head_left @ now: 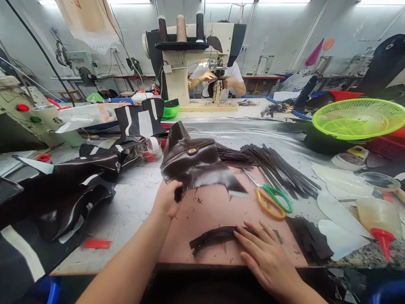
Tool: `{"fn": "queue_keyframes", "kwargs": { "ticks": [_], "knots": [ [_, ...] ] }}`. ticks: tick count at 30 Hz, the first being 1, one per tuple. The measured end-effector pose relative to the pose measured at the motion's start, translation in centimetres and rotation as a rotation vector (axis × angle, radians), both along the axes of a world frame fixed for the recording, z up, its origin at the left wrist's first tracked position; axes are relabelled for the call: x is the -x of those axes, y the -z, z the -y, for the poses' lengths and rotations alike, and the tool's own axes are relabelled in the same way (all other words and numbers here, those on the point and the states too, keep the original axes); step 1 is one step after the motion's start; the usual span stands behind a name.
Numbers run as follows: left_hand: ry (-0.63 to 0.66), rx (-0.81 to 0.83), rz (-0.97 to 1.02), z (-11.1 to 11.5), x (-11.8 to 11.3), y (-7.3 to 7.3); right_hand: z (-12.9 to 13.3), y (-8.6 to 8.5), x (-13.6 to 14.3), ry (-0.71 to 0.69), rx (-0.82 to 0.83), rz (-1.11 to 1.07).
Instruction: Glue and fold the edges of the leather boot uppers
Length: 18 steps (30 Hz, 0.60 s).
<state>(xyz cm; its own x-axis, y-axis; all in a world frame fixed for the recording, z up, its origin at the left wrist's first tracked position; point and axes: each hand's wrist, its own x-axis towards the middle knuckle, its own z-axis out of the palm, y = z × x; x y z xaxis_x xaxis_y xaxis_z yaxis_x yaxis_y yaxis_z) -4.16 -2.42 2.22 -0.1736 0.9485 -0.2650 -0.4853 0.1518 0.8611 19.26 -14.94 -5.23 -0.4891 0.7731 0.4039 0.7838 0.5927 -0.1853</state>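
Observation:
My left hand (167, 199) is closed on the lower left edge of a glossy dark brown leather piece (199, 162), which has a strap and a small gold buckle. The piece lies partly over a pinkish board (209, 211). Flat on that board, the outstretched fingers of my right hand (264, 249) press on one end of a black strip (215, 236). Scissors (274, 200) with one green and one orange handle loop rest at the board's right side. Beyond them is a fan of thin dark strips (278, 169).
Dark leather pieces with white tape (79, 198) are heaped at left. A sewing machine (177, 71) stands ahead, with a co-worker's hands (207, 77) behind it. At right are a yellow-green basket (357, 118), a glue bottle (378, 219) and stacked black pieces (311, 240).

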Motion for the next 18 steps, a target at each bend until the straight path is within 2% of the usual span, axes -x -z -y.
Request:
{"fn": "queue_keyframes", "kwargs": {
  "ticks": [3, 5, 7, 10, 12, 14, 16, 18],
  "knots": [
    [-0.011, -0.030, 0.005, -1.1, -0.7, -1.4, -0.7, -0.8, 0.7, -0.017, -0.042, 0.013],
    [0.006, -0.051, 0.000, -0.9, -1.3, -1.8, -0.9, -1.1, 1.1, -0.011, -0.092, -0.002],
    [0.047, -0.089, -0.016, -0.1, -1.7, -1.5, -0.8, -1.0, 1.3, 0.021, -0.100, -0.052],
    [0.135, -0.148, -0.063, 1.5, -2.1, -0.6, -0.3, -0.6, 1.3, 0.035, -0.015, -0.195],
    [0.173, -0.173, -0.073, 2.4, -2.2, -0.2, -0.3, -0.6, 1.2, 0.092, 0.092, -0.387],
    [0.178, -0.185, -0.050, 3.0, -2.2, -0.1, -1.0, -1.3, 1.2, 0.252, 0.316, -0.736],
    [0.156, -0.161, -0.007, 3.3, -2.2, -0.2, -2.4, -2.6, 1.3, 0.411, 0.570, -1.088],
    [0.133, -0.116, 0.020, 3.6, -2.2, -0.3, -4.5, -4.2, 1.7, 0.444, 0.815, -1.340]
  ]
}}
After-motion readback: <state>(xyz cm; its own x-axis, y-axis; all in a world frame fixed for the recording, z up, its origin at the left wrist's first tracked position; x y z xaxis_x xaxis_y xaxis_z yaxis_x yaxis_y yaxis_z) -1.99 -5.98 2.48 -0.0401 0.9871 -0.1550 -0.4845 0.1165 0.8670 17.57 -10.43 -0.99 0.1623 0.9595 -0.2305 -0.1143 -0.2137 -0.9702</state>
